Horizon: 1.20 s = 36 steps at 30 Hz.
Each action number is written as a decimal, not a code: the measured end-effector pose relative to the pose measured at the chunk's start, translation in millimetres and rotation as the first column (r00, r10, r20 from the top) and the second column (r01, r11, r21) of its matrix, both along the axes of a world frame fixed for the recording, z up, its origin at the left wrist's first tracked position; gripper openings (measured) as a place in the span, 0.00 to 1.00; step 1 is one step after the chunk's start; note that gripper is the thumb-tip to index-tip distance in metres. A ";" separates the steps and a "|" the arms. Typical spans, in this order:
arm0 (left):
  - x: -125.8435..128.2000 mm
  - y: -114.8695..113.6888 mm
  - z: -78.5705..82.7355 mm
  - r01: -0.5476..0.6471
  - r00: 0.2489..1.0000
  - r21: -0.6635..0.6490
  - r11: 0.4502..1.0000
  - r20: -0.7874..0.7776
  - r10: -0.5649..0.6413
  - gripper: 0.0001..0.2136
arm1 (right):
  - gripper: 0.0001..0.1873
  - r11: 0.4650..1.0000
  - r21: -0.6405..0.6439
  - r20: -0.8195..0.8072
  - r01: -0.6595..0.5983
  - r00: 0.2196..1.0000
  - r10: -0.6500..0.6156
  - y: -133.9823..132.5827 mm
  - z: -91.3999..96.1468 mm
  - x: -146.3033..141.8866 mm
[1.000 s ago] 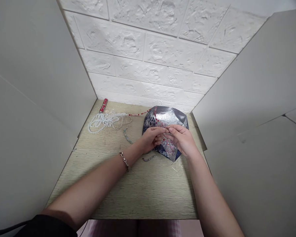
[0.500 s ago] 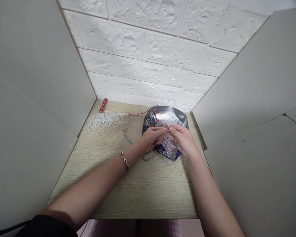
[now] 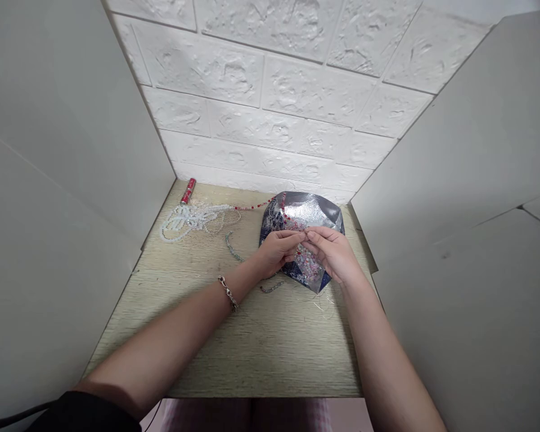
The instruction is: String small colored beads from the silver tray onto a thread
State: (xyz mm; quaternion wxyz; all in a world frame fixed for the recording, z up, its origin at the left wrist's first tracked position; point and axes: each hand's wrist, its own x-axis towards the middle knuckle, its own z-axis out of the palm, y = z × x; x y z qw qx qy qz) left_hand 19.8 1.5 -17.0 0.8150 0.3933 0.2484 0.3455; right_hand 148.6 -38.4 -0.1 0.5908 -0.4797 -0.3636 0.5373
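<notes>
Gently, our left hand (image 3: 276, 252) and right hand (image 3: 333, 255) seem to pinch the light, limp red bead strand (image 3: 254, 206) between their fingertips (image 3: 304, 236), just above the slippery foil pouch (image 3: 301, 210).

A: Counting it live: you've got two hands working, your left hand (image 3: 276, 252) and your right hand (image 3: 333, 255), and one bracelet (image 3: 227, 293) on that left wrist!

B: And on your bench (image 3: 270, 354), you've got one foil pouch (image 3: 302, 210), one red tube (image 3: 188, 191), one white bead tangle (image 3: 184, 221), one red bead strand (image 3: 252, 207), and two short green bead strands (image 3: 233, 247)!
</notes>
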 end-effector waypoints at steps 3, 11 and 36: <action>-0.1 -0.1 0.0 -0.006 1.000 0.005 1.000 -0.003 0.006 0.11 | 0.09 1.000 0.000 0.011 -0.013 1.000 0.013 0.3 -0.7 0.8; 0.9 -0.6 -1.9 -0.030 1.000 0.021 0.999 -0.004 0.030 0.11 | 0.09 1.000 0.000 0.085 -0.009 0.996 0.009 0.6 0.5 1.0; -0.2 -1.6 0.7 -0.011 1.000 0.038 0.999 0.000 0.011 0.11 | 0.08 1.000 0.009 0.038 0.007 0.999 -0.008 -0.9 1.9 0.9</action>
